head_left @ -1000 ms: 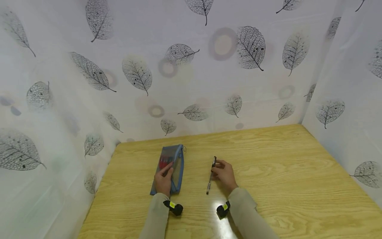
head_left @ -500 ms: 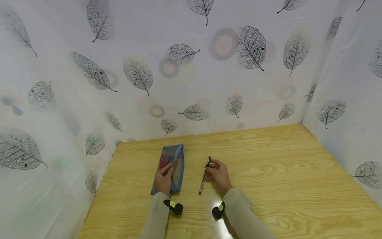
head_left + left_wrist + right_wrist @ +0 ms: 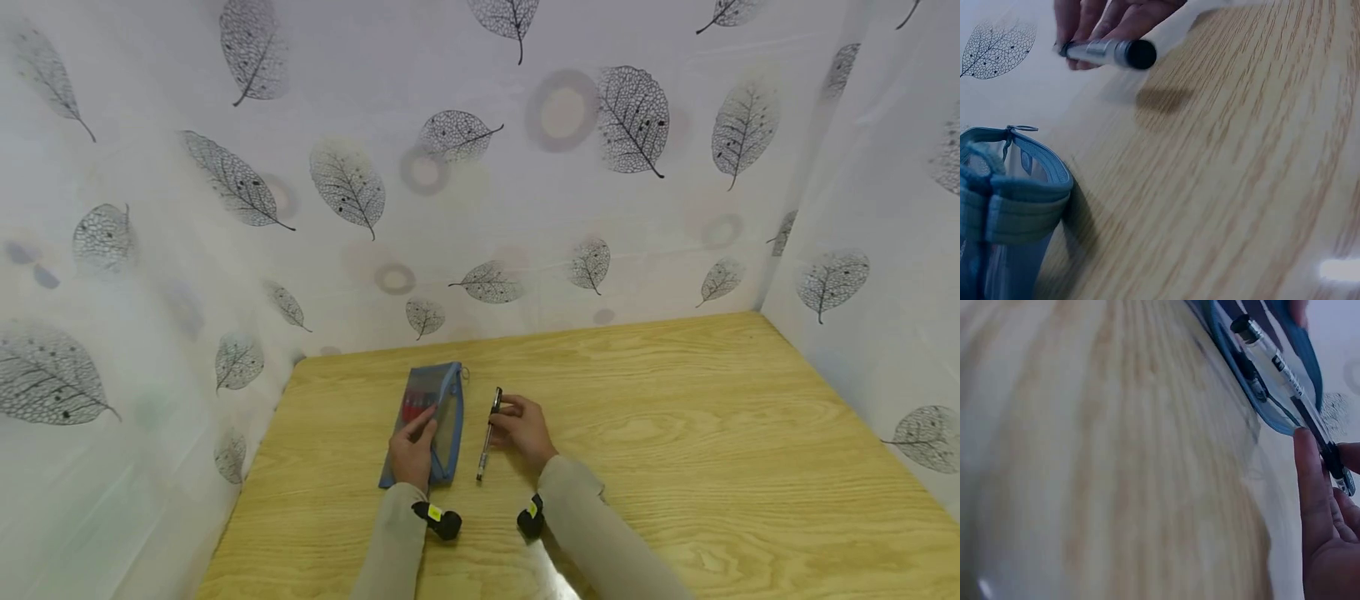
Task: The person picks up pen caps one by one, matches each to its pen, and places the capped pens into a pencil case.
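Observation:
A blue zippered mesh pencil case lies on the table, its mouth open toward the right. My left hand is over the case and grips its side near the opening with thumb and index finger. Red and dark items show through the mesh. In my right hand a clear-barrelled pen with a black cap is pinched, cap end pointing away. The pen is just right of the case, apart from it. In the left wrist view the pen hangs above the tabletop beyond the case's zipped rim.
The light wood-grain table extends to the right and front. A white sheet with leaf prints stands behind it and along both sides. A small ring hangs at the case's far zipper end.
My right hand has moved left with the pen, bringing it closer to the pencil case. The left hand and the case have stayed in place.

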{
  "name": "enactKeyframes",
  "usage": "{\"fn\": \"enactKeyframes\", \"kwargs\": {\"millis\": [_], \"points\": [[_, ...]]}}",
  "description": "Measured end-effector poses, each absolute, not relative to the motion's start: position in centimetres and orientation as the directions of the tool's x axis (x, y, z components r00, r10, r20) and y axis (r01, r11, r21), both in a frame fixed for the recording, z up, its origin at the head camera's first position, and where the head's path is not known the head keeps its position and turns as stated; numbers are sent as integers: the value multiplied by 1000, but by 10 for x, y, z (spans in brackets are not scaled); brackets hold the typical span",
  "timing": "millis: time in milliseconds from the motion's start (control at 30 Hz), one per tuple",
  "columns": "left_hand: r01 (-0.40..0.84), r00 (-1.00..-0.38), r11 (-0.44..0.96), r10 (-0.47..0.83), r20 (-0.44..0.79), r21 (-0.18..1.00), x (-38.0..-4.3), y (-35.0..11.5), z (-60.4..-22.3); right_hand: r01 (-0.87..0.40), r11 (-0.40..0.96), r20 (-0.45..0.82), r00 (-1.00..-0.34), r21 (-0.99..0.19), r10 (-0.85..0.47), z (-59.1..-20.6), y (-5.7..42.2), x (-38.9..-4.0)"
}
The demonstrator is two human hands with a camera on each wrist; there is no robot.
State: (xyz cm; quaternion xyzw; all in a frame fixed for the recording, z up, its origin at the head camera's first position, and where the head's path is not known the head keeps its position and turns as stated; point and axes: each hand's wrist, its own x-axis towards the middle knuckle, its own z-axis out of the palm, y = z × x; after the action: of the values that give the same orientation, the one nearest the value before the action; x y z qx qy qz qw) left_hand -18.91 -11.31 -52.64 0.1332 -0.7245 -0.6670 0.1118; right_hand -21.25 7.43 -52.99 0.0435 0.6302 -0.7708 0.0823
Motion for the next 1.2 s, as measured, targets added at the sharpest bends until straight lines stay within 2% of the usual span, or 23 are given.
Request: {"fn": "enactKeyframes", "kwargs": {"millis": [133,300,700,967,1200], "points": [[-38,-941,67,-338,-13,997,-189,-112,-525,165,-138,-149,-982,-977,-116,-523,64,-219],[-31,-939,70,-343,-5,997,-191,-110,-524,187,-156,-163,-975,-970,-153,-517,55,-229],[-69,-935,92,-352,-32,993,-193,-110,-526,202,-89,-190,-973,-975,-132,-517,31,-239],[-57,-933,113,-361,-12,992,-192,-111,-527,252,-33,-237,-943,-967,-233,-517,28,-238],[-60,-934,88,-356,-25,994,-192,-114,-527,264,-41,-251,-945,-964,-210,-523,33,-237]]}}
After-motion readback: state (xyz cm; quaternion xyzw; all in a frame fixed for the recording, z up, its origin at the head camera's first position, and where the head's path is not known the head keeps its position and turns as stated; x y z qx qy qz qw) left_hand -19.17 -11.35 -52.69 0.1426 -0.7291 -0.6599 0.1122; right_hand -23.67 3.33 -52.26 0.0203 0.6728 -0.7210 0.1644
